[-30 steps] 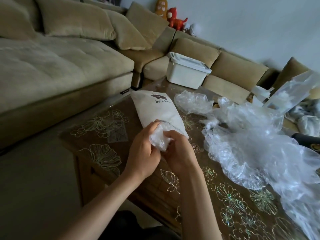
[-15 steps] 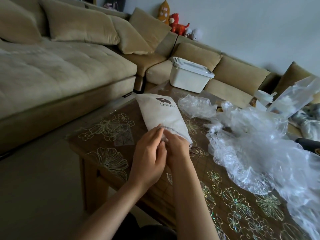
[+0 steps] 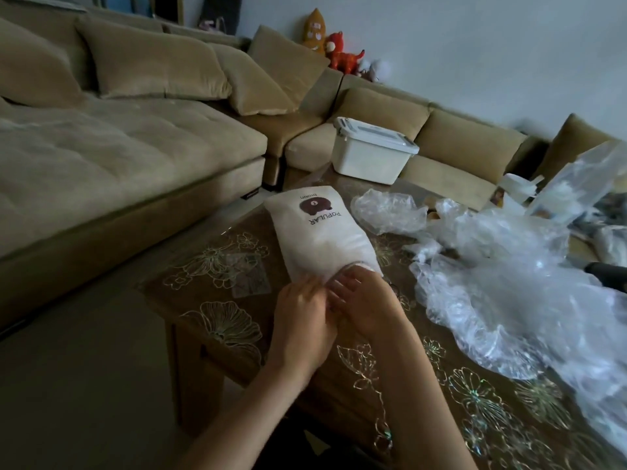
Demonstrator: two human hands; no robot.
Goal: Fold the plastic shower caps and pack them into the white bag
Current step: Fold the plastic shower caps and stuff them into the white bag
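Left hand: the left hand lies palm down at the near, open end of the flat white fabric bag with a brown bear print and the word POPULAR, its fingers together and pressed on the bag's edge.
Right hand: the right hand sits just beside the left, touching it; its fingers are curled toward the bag's mouth, their tips partly tucked under the rim.
Grip: whether either hand holds a cap cannot be told, since the hands cover the opening.
Forearms: both bare forearms reach in from the lower edge and meet at the bag.
Bag: it lies lengthwise on the brown glass-topped table with gold flower patterns, near the table's left corner, print end away from the person.
Shower caps: a loose heap of crumpled clear plastic shower caps spreads over the right side of the table, apart from the bag; one crumpled clear cap lies just beside the bag's far right side.
Around: a white lidded plastic storage box stands at the table's far end; a tan corner sofa with cushions wraps behind; red and orange plush toys sit on the sofa back.
Poorly seen: the heap's right part is blurred and cut by the frame edge; a dark object behind it is perhaps a handle.
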